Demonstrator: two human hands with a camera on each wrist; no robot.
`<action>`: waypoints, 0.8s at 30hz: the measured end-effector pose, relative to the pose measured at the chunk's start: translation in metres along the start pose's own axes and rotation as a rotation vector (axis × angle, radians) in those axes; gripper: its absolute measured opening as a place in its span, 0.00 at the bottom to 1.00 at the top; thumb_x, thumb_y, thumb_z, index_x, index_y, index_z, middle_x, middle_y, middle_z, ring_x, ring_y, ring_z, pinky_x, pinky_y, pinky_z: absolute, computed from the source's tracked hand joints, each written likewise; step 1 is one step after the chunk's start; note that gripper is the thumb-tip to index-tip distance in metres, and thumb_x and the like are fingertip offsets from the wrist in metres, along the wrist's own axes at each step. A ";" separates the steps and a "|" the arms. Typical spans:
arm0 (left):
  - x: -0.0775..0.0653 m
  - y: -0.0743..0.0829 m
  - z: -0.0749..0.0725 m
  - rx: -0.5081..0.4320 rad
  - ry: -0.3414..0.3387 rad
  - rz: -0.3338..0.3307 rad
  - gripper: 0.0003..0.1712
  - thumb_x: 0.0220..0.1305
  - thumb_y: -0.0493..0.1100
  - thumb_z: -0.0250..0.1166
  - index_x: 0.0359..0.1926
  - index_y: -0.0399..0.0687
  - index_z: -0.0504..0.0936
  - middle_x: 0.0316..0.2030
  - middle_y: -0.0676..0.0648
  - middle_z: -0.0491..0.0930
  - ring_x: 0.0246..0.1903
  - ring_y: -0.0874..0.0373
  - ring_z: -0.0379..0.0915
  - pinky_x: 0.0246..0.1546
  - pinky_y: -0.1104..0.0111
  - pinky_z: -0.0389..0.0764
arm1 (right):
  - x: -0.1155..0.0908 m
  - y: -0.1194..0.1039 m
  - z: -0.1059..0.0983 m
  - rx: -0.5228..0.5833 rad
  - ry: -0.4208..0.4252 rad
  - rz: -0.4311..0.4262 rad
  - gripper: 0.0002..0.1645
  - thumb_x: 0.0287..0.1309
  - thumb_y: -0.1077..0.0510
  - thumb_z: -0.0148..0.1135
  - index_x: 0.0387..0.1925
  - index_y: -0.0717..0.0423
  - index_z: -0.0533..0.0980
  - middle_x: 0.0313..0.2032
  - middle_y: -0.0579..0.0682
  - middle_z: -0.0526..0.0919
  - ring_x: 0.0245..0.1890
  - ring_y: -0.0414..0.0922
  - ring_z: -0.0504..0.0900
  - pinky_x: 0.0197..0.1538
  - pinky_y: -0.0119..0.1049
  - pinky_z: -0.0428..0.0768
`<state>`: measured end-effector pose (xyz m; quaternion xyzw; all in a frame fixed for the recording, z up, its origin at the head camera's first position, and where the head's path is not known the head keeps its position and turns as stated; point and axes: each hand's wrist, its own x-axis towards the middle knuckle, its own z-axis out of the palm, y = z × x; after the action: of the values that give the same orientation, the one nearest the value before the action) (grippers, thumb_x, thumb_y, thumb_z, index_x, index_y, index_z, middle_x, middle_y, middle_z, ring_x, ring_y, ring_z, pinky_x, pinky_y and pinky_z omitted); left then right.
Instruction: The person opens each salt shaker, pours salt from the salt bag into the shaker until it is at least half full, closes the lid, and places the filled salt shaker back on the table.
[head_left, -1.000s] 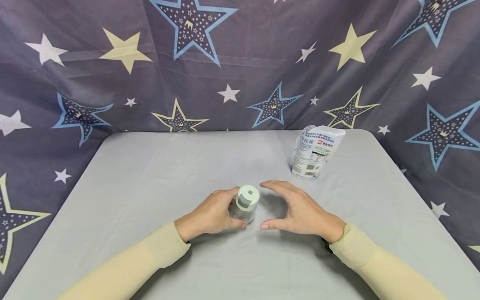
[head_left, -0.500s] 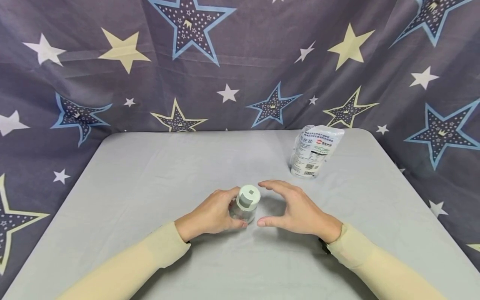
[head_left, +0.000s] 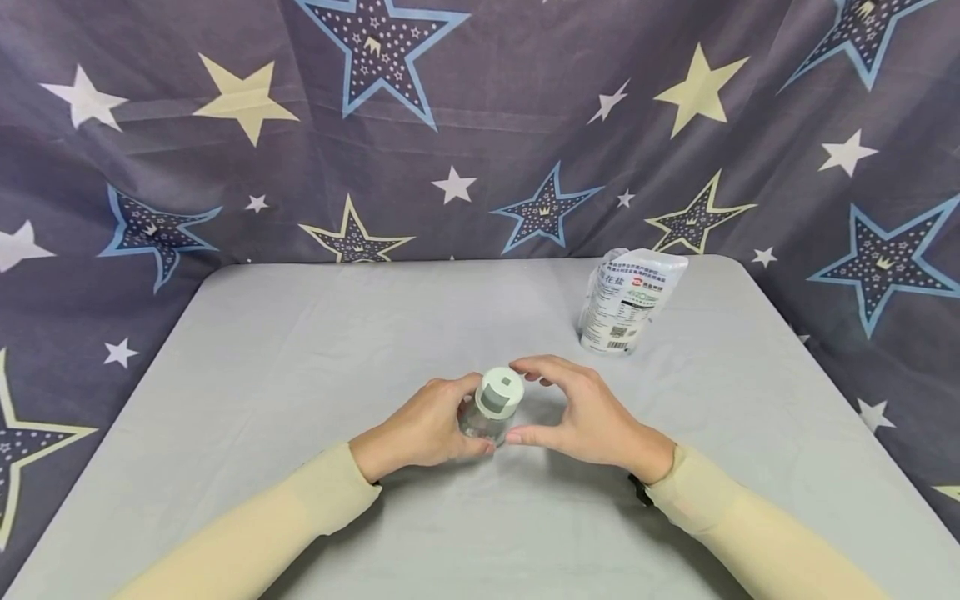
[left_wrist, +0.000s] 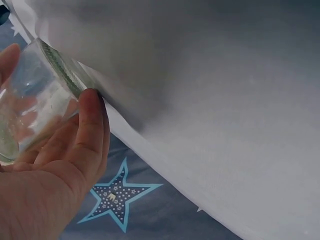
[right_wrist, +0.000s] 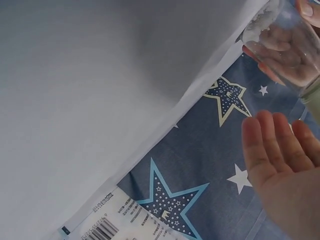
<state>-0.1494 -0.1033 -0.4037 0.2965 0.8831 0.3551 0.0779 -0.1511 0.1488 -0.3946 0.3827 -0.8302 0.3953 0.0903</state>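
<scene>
A clear glass seasoning jar (head_left: 483,423) with a pale green cap (head_left: 504,388) stands on the table in the head view, tilted slightly. My left hand (head_left: 423,423) grips its glass body from the left, thumb in front and fingers behind. In the left wrist view, the fingers (left_wrist: 90,125) wrap the glass jar (left_wrist: 40,90). My right hand (head_left: 592,415) is close on the jar's other side, thumb and fingers spread in a curve around a gap. Some whitish grains (right_wrist: 262,22) show at the jar's bottom in the right wrist view, where my right hand (right_wrist: 285,160) appears apart from the glass.
A white printed pouch (head_left: 626,304) stands upright toward the back right of the grey-covered table (head_left: 337,333). Behind the table hangs a dark star-patterned cloth (head_left: 480,108).
My right hand has moved left toward the jar, narrowing the gap to it. My left hand keeps its hold, and the jar has shifted very slightly to the right at its cap.
</scene>
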 end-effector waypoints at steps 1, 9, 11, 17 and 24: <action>0.000 0.000 0.000 -0.001 0.000 0.000 0.36 0.47 0.45 0.84 0.57 0.50 0.79 0.42 0.53 0.86 0.39 0.61 0.81 0.42 0.64 0.81 | 0.000 0.000 0.000 0.003 0.004 -0.002 0.47 0.44 0.42 0.84 0.63 0.59 0.76 0.57 0.47 0.83 0.51 0.49 0.83 0.52 0.48 0.82; 0.001 0.001 0.000 -0.011 -0.001 0.015 0.35 0.47 0.45 0.84 0.56 0.49 0.79 0.43 0.52 0.86 0.41 0.59 0.82 0.43 0.63 0.81 | 0.005 -0.003 0.002 0.015 0.027 0.000 0.45 0.43 0.44 0.85 0.61 0.58 0.77 0.54 0.45 0.84 0.48 0.41 0.81 0.48 0.46 0.83; 0.001 0.001 0.000 -0.020 -0.004 0.018 0.35 0.47 0.44 0.84 0.57 0.48 0.79 0.44 0.52 0.86 0.41 0.58 0.82 0.43 0.63 0.81 | 0.006 -0.004 0.002 0.016 0.033 -0.003 0.45 0.44 0.45 0.85 0.61 0.58 0.77 0.54 0.45 0.84 0.47 0.41 0.81 0.48 0.46 0.83; 0.002 0.002 -0.001 -0.026 -0.010 0.020 0.36 0.48 0.44 0.84 0.58 0.48 0.78 0.45 0.51 0.86 0.42 0.57 0.82 0.44 0.62 0.82 | 0.007 -0.005 0.003 0.027 0.054 -0.003 0.44 0.43 0.47 0.86 0.60 0.57 0.78 0.53 0.45 0.85 0.46 0.41 0.81 0.46 0.47 0.83; 0.002 0.002 -0.001 -0.014 -0.009 0.014 0.34 0.48 0.44 0.83 0.55 0.49 0.79 0.43 0.53 0.85 0.39 0.59 0.81 0.42 0.64 0.81 | 0.010 -0.007 0.006 0.040 0.065 0.007 0.42 0.43 0.45 0.86 0.59 0.54 0.79 0.51 0.42 0.85 0.44 0.40 0.80 0.46 0.46 0.83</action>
<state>-0.1504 -0.1010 -0.4013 0.3035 0.8783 0.3603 0.0816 -0.1521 0.1365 -0.3899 0.3684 -0.8201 0.4243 0.1082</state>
